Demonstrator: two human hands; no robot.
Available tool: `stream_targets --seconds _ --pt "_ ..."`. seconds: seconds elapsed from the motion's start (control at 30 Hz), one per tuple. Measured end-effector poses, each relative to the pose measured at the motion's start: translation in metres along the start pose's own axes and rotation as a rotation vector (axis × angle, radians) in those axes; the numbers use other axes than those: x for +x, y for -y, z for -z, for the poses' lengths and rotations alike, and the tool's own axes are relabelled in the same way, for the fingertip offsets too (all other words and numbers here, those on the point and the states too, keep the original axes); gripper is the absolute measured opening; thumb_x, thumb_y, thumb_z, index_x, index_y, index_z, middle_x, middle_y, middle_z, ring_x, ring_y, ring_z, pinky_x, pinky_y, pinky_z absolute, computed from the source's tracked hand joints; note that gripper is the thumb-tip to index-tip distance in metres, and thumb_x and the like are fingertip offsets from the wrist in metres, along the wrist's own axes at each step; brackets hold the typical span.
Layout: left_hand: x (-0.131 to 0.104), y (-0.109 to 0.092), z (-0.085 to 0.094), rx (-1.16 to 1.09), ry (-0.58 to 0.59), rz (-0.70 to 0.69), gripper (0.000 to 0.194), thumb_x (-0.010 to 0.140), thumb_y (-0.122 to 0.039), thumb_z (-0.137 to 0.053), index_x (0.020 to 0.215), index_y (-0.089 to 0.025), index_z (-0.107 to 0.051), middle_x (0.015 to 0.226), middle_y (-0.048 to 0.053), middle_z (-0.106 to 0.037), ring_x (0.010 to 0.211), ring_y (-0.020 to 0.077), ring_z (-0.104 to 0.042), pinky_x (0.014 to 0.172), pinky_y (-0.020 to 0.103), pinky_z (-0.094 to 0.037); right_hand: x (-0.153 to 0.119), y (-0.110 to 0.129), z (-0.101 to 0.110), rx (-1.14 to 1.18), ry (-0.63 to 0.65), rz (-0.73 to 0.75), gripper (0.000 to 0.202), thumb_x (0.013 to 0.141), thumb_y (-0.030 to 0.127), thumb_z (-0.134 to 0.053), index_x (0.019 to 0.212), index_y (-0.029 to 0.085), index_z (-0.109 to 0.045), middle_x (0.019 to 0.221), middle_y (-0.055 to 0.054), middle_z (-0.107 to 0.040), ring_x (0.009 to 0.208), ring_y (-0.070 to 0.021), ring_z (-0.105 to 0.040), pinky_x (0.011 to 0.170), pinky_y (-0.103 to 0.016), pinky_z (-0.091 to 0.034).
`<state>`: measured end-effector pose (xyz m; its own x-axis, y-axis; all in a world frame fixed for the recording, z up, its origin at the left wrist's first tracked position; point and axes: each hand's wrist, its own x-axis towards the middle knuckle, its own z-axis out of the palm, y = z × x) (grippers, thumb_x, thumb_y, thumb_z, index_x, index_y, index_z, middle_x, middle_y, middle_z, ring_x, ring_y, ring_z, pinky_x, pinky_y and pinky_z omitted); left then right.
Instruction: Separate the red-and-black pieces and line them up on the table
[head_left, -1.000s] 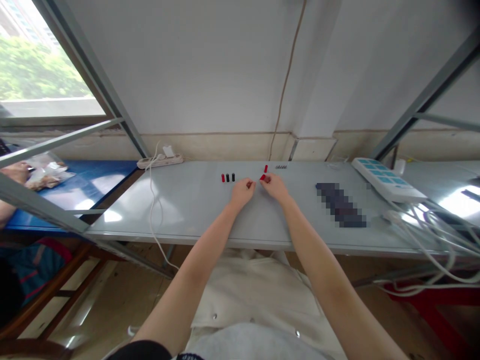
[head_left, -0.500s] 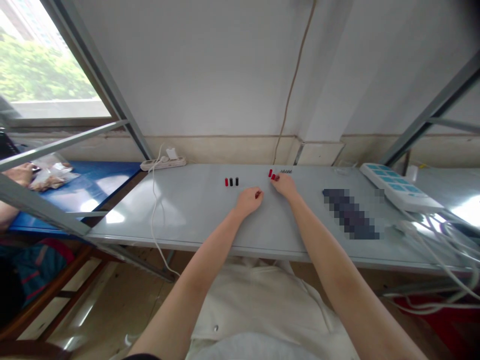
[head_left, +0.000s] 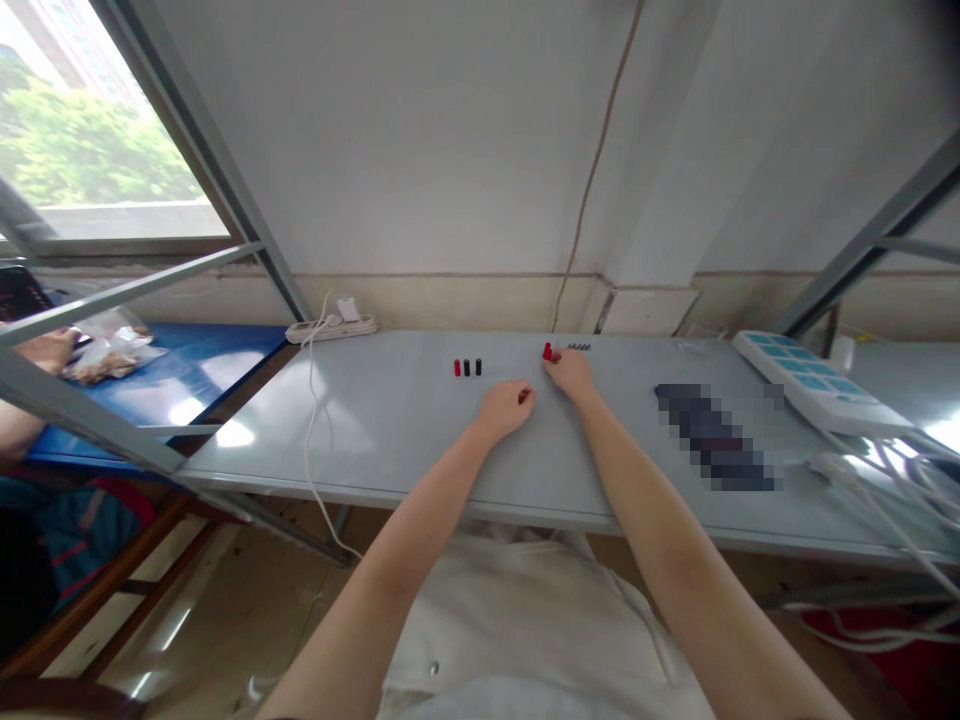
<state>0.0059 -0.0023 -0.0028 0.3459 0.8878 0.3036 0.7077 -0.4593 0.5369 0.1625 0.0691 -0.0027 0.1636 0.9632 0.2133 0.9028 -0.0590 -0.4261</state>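
My right hand [head_left: 570,372] is closed at the back of the grey table, thumb and fingertips around a small red cylinder [head_left: 547,356]. A second red piece shows just behind it, overlapping it in view; whether the two touch I cannot tell. Beside the knuckles lies a row of several small dark metallic pieces [head_left: 580,347], too small to name. My left hand [head_left: 507,410] rests nearer the front with curled fingers; a dark spot shows between them, its nature unclear. Left of it stand a red cylinder [head_left: 457,368] and two black cylinders [head_left: 472,367] in a row.
A white power strip [head_left: 334,328] with a cable lies at the back left. On the right are a blurred dark object [head_left: 712,435], a large white strip with blue sockets [head_left: 821,380] and loose cables. Another person's hand [head_left: 49,348] is over the blue table.
My right hand has brought its red cylinder up close to the other red piece, so the two now overlap in view. My left hand stays curled. The whole view has shifted slightly.
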Motion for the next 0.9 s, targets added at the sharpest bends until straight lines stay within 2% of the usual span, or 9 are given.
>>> stream_targets --seconds 0.43,0.57,0.73,0.9 --pt "0.001 0.000 0.000 0.009 0.001 -0.006 0.022 0.081 -0.028 -0.042 0.074 -0.018 -0.060 0.070 0.003 -0.061 0.064 0.0133 -0.052 0.064 0.024 -0.038 -0.003 -0.004 -0.004 0.018 -0.030 -0.029 0.024 0.077 0.035 -0.052 0.086 0.016 -0.063 0.091 -0.011 -0.065 0.086 -0.0203 -0.059 0.071 -0.029 -0.042" --pt "0.001 0.001 0.000 0.001 -0.004 -0.009 0.022 0.081 -0.028 -0.042 0.074 -0.018 -0.060 0.071 0.003 -0.062 0.064 0.0136 -0.052 0.063 0.024 -0.038 0.000 -0.009 -0.002 0.034 -0.007 -0.030 0.020 0.076 0.029 -0.054 0.085 0.014 -0.063 0.090 -0.012 -0.065 0.086 -0.0203 -0.059 0.072 -0.027 -0.041" --pt "0.001 0.001 0.000 -0.001 -0.006 -0.014 0.022 0.081 -0.028 -0.041 0.074 -0.018 -0.060 0.071 0.003 -0.062 0.063 0.0136 -0.052 0.061 0.024 -0.037 0.001 -0.013 -0.002 0.051 -0.003 -0.055 0.021 0.076 0.017 -0.050 0.093 0.011 -0.061 0.095 -0.013 -0.064 0.090 -0.0201 -0.058 0.076 -0.027 -0.041" --pt "0.001 0.001 0.000 0.020 0.005 -0.008 0.023 0.081 -0.028 -0.041 0.075 -0.018 -0.061 0.072 0.004 -0.063 0.065 0.0140 -0.053 0.062 0.024 -0.038 -0.002 -0.010 -0.003 0.035 -0.046 -0.070 0.022 0.076 0.017 -0.048 0.093 0.012 -0.062 0.096 -0.013 -0.064 0.092 -0.0212 -0.057 0.077 -0.028 -0.041"
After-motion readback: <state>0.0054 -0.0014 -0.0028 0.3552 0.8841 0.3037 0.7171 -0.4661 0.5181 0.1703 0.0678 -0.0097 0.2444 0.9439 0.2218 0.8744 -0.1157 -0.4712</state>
